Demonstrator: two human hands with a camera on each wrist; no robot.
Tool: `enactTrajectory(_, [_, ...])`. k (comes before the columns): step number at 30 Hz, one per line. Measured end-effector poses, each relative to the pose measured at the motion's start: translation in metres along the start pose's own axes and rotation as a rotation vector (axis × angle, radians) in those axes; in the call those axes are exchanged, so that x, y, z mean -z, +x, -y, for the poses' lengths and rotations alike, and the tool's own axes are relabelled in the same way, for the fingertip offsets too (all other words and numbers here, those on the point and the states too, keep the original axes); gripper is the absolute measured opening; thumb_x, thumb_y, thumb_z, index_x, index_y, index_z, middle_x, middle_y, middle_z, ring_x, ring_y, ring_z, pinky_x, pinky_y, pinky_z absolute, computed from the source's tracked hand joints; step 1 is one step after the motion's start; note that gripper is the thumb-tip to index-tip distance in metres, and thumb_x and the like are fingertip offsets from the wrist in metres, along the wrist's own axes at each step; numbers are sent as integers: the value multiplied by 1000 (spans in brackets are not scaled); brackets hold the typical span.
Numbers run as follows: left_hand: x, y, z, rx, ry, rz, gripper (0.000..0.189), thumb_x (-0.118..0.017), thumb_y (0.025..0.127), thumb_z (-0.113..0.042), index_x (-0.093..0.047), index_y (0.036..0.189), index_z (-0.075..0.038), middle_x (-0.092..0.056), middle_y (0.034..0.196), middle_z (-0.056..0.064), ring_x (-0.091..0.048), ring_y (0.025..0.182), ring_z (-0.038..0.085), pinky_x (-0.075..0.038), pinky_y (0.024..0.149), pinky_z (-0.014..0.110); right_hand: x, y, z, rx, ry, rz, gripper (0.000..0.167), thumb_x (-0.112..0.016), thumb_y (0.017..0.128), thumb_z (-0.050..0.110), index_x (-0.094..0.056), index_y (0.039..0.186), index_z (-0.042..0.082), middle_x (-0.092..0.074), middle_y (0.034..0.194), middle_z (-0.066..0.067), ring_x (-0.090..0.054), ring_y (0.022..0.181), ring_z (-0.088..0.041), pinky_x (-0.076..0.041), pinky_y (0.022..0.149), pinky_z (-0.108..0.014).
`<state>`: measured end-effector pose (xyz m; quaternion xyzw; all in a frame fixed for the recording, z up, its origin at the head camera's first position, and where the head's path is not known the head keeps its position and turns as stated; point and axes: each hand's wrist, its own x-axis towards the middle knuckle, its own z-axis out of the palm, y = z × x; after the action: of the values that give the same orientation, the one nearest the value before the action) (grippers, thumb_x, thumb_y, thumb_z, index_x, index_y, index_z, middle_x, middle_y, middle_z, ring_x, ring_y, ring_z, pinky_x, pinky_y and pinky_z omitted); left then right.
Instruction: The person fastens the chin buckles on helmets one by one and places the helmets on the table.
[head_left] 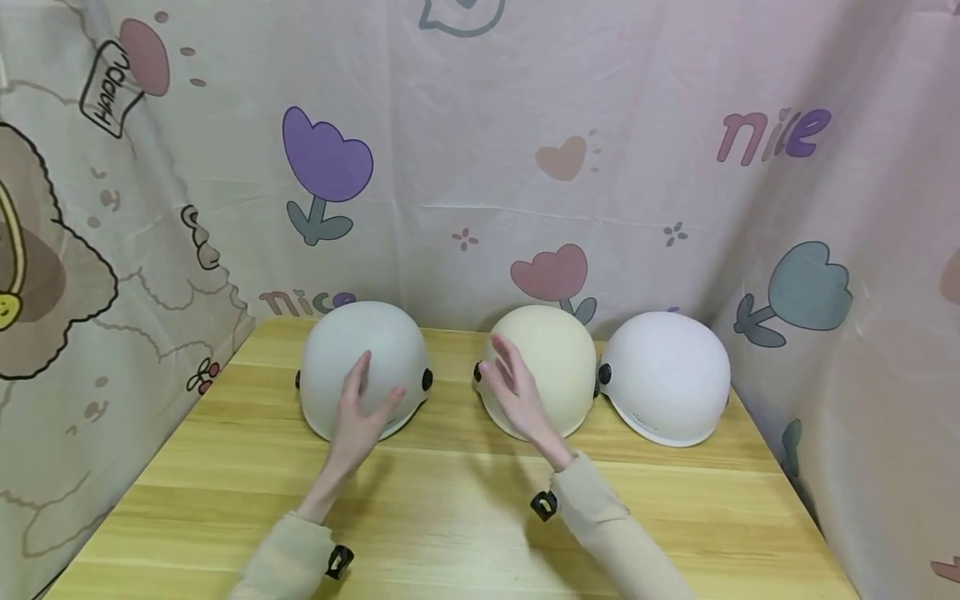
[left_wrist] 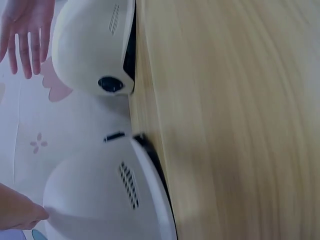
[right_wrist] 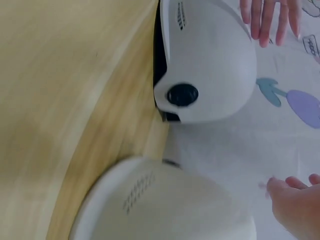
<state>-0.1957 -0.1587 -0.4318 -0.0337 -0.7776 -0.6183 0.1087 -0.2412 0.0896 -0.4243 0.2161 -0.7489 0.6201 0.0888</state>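
Three helmets stand in a row along the back of the wooden table: a pale grey helmet (head_left: pixel 397 350) at the left, a cream helmet (head_left: pixel 558 354) in the middle and a white helmet (head_left: pixel 671 375) at the right. My left hand (head_left: pixel 360 421) overlaps the front of the grey helmet in the head view, thumb and fingers spread. Over the left side of the cream helmet is my right hand (head_left: pixel 517 396), its fingers extended and holding nothing. The right wrist view shows the grey helmet's black round side knob (right_wrist: pixel 182 94) and the cream helmet's vent slots (right_wrist: pixel 138 192).
The table (head_left: pixel 442 517) has light wood grain and reaches the back wall. A printed curtain (head_left: pixel 465 125) hangs behind and along both sides. The cream and white helmets stand right beside each other, while a gap separates the grey one from the cream one.
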Motion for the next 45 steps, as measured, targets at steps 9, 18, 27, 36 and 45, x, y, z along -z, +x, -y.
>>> enactTrajectory(9, [-29, 5, 6, 18, -57, 72, 79, -65, 100, -27, -19, 160, -7, -16, 169, 13, -12, 158, 34, -11, 130, 51, 48, -14, -8, 114, -20, -242, 50, -61, 97, 0, -44, 143, -8, -46, 147, -30, -45, 139, -40, -36, 121, -48])
enactTrajectory(18, [-58, 15, 10, 3, -106, 154, 75, -58, 103, -24, -16, 158, 3, -16, 167, 22, -15, 156, 38, -12, 129, 53, 87, -26, -25, 60, -118, -374, 49, -62, 96, 1, -47, 142, -7, -47, 148, -26, -39, 144, -38, -26, 126, -51])
enactTrajectory(27, [-88, 24, 16, 61, -186, 221, 76, -58, 102, -27, -16, 159, 1, -19, 165, 26, -20, 153, 44, -14, 128, 56, 108, -30, -39, -145, -186, -345, 62, -64, 99, 14, -36, 152, 1, -31, 162, -21, -24, 154, -36, -18, 129, -54])
enactTrajectory(36, [-113, 30, 28, 216, -203, 307, 77, -57, 103, -35, -16, 160, -4, -25, 160, 33, -28, 148, 49, -25, 122, 64, 116, -30, -49, -209, -214, -307, 69, -68, 97, 20, -33, 154, 4, -29, 164, -19, -22, 155, -34, -17, 128, -56])
enactTrajectory(45, [-129, 36, 37, 314, -255, 382, 78, -54, 104, -34, -11, 161, -4, -22, 160, 34, -26, 149, 50, -24, 122, 66, 119, -27, -55, -270, -241, -260, 76, -70, 95, 27, -29, 156, 6, -25, 165, -20, -22, 154, -38, -22, 127, -53])
